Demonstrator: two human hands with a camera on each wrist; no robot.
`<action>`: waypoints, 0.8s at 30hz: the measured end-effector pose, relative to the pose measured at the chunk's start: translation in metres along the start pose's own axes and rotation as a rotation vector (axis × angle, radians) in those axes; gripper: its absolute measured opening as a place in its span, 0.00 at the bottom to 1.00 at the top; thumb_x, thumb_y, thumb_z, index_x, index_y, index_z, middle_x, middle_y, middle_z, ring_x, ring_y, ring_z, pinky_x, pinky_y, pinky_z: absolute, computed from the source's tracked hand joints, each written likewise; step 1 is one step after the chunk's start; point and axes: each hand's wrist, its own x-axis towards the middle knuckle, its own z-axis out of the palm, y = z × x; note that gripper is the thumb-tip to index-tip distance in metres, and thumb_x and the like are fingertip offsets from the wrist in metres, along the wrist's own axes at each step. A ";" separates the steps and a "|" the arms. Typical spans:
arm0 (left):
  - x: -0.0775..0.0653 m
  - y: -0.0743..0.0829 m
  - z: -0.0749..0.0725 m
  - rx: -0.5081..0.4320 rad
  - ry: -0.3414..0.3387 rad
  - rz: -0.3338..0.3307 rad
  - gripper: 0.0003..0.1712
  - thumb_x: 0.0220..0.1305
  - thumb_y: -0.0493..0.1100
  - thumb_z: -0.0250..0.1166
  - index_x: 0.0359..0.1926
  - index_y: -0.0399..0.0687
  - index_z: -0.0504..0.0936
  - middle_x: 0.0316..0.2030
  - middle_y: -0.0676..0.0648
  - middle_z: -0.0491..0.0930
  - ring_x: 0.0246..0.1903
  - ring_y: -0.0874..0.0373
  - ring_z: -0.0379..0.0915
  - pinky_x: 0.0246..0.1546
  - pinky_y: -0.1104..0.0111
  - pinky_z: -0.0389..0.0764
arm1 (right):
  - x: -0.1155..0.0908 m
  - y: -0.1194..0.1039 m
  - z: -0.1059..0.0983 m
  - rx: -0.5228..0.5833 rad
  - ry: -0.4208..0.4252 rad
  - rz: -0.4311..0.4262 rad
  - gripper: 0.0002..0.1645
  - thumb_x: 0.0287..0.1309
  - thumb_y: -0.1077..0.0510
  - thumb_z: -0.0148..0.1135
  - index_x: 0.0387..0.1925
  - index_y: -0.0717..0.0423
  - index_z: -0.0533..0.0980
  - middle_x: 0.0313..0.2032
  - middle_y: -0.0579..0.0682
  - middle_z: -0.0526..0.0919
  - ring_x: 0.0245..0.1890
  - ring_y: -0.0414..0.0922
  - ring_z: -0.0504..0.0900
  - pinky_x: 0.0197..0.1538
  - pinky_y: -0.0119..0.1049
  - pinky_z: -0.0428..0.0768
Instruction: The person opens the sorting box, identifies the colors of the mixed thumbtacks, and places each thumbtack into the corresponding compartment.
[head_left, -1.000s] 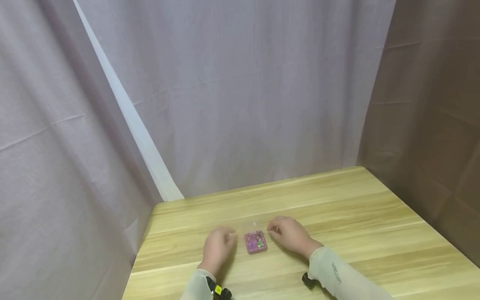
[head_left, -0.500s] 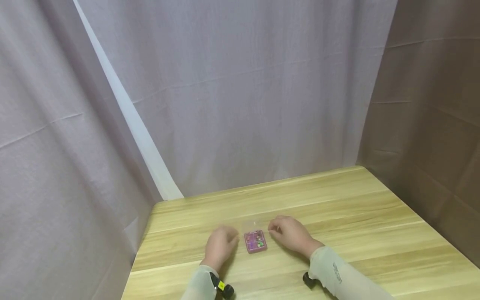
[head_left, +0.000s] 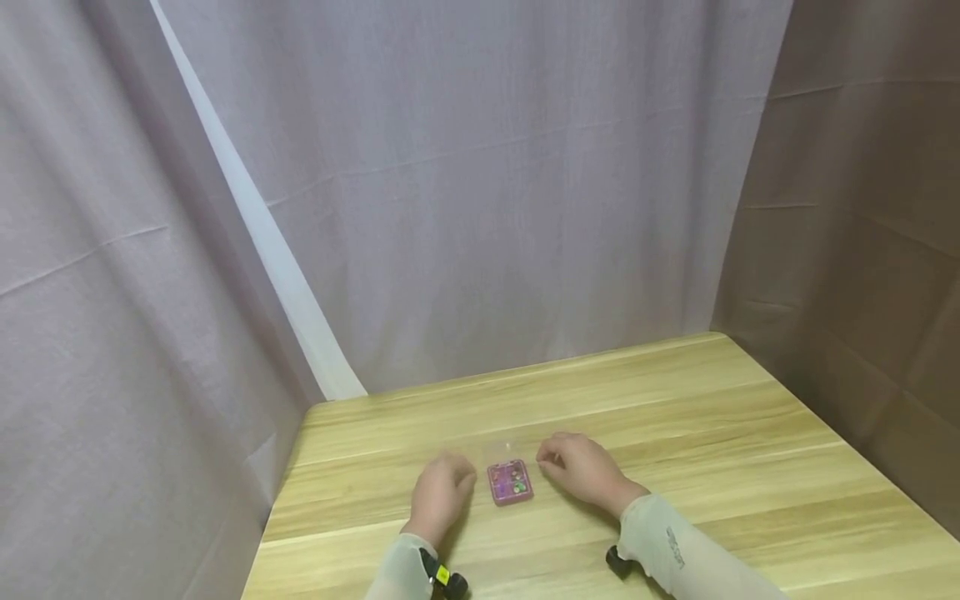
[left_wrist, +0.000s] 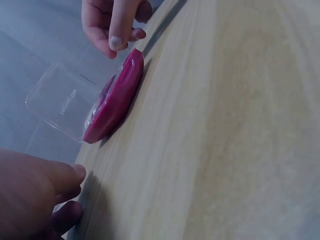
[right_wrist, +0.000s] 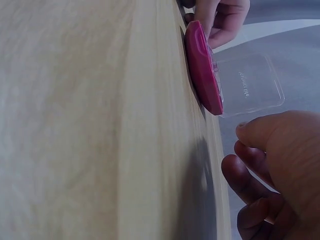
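Note:
A small pink compartment box [head_left: 510,483] lies on the table between my two hands, with several small round pieces inside, some green. Its clear lid [left_wrist: 62,97] stands raised at the far side, with white lettering visible in both wrist views. My left hand [head_left: 440,493] rests just left of the box, fingers loosely bent and holding nothing. To the right of the box is my right hand [head_left: 581,468], also without anything in its loosely curled fingers. In the right wrist view, the pink side wall [right_wrist: 202,70] of the box shows, and left fingers [right_wrist: 225,22] appear beyond it.
The wood-grain table [head_left: 675,400] spreads around the box and both hands. Grey-mauve curtains [head_left: 487,208] hang behind and to the left, a browner one [head_left: 862,250] on the right. Each wrist wears a small black camera [head_left: 618,562].
Over the past second my left hand has shifted slightly rightward, nearer the box. My right hand stays practically where it was, and the lid is still raised.

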 end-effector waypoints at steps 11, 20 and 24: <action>-0.006 0.024 -0.003 -0.156 0.045 -0.014 0.05 0.61 0.52 0.67 0.37 0.60 0.84 0.35 0.57 0.84 0.34 0.64 0.76 0.40 0.59 0.83 | -0.001 0.000 -0.004 0.011 0.010 0.009 0.04 0.56 0.50 0.68 0.35 0.39 0.84 0.33 0.32 0.82 0.32 0.32 0.76 0.39 0.36 0.82; -0.003 0.031 0.011 -0.139 0.079 0.006 0.03 0.60 0.49 0.68 0.34 0.58 0.85 0.33 0.58 0.83 0.31 0.67 0.74 0.37 0.62 0.83 | -0.002 0.003 -0.004 0.007 0.003 0.015 0.06 0.56 0.49 0.68 0.36 0.40 0.84 0.33 0.33 0.83 0.32 0.32 0.76 0.39 0.37 0.81; -0.002 0.034 0.015 -0.120 0.091 0.010 0.04 0.59 0.48 0.69 0.35 0.57 0.85 0.33 0.57 0.84 0.31 0.66 0.75 0.36 0.62 0.84 | -0.002 0.006 -0.004 0.000 0.001 0.023 0.06 0.56 0.50 0.68 0.37 0.40 0.84 0.32 0.33 0.82 0.32 0.32 0.76 0.40 0.38 0.82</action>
